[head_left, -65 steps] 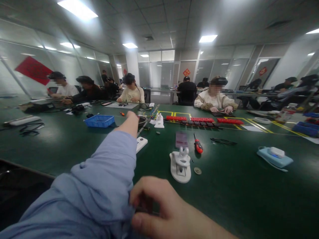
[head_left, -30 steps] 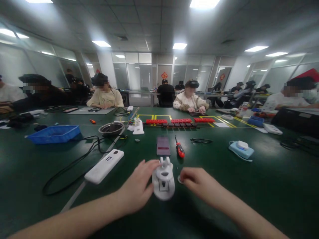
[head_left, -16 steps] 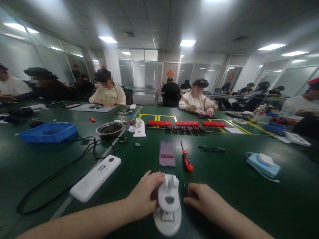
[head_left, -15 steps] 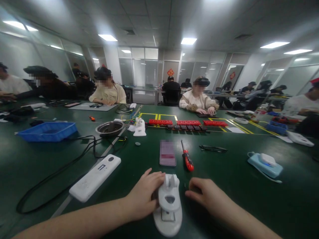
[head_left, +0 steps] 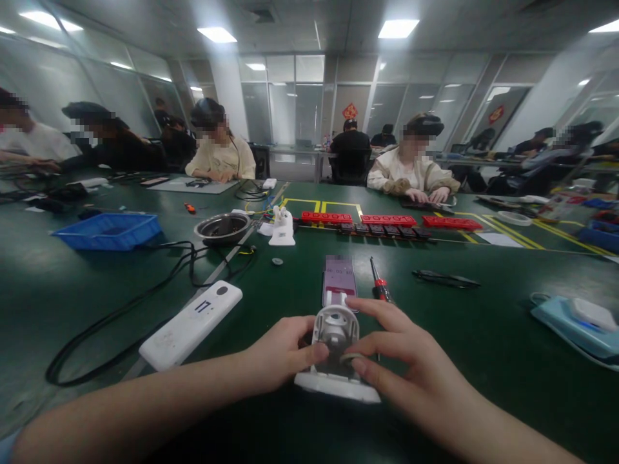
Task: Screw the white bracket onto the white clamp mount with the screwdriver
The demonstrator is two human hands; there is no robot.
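A white plastic bracket (head_left: 338, 386) with an oval foot and a hollow, arched body is tilted up above the green table in front of me. Its left side is gripped by my left hand (head_left: 285, 351), thumb on the front and fingers partly hidden behind. My right hand (head_left: 411, 357) is at its right side, thumb and a finger pinching a small greyish round piece (head_left: 352, 357) at the hollow. Another finger of that hand reaches the bracket's top. Just beyond are a phone (head_left: 340, 274) and a red-and-black screwdriver (head_left: 381, 288), partly covered by my right hand.
Left lies a white power bank (head_left: 193, 325) beside black cables. Farther off are a blue tray (head_left: 106, 241), a metal bowl (head_left: 222, 238), a similar white bracket (head_left: 282, 229) and red plastic strips (head_left: 326, 218). Tweezers (head_left: 445, 279) and a light-blue pouch (head_left: 570, 322) lie right. Co-workers sit opposite.
The bracket has gone from lying flat to being tilted up in my left hand. My right hand has moved in from the table beside it, now with a small round piece. The view has shifted downward.
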